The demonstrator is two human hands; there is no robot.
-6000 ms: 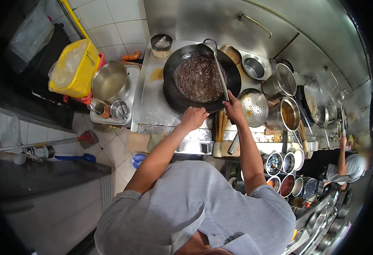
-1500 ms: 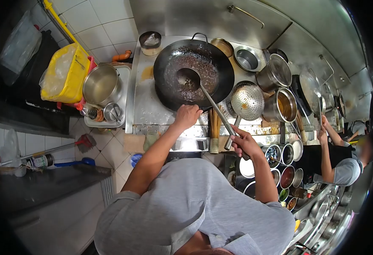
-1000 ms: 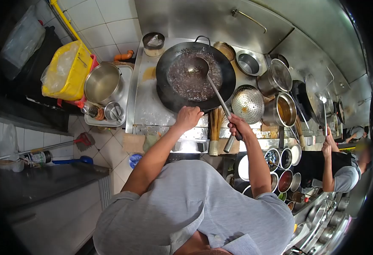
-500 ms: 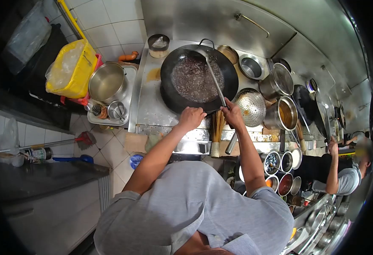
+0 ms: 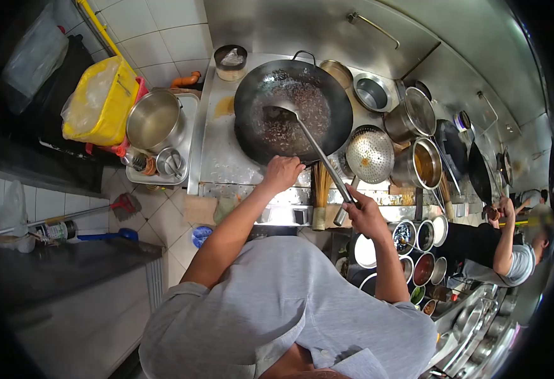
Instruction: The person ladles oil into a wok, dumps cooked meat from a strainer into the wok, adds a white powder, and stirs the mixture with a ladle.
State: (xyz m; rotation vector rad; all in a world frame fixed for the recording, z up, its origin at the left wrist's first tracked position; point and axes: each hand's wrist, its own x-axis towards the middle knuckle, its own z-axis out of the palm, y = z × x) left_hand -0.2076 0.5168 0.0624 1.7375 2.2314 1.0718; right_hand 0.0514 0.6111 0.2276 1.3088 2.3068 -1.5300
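Note:
A large black wok [image 5: 341,95] stands on the steel stove, with dark bubbling food [image 5: 308,104] inside. My left hand [image 5: 283,172] is closed at the wok's near edge; what its fingers grip there is hidden. My right hand [image 5: 365,213] is wrapped round the handle end of a long metal ladle [image 5: 320,150], whose bowl lies over the middle of the wok. Close to the right hand are a bamboo brush [image 5: 320,196] and a perforated strainer [image 5: 370,155].
Metal pots [image 5: 416,163] stand right of the wok. Seasoning bowls [image 5: 423,268] are at the lower right. At left are a yellow tub [image 5: 103,104] and a steel pot [image 5: 155,120] on a tray. Another person [image 5: 516,256] works at the far right.
My right hand has moved down and to the right, drawing the ladle's bowl from the wok's far side towards its middle. My left hand stays at the near edge. The other person's arm has shifted.

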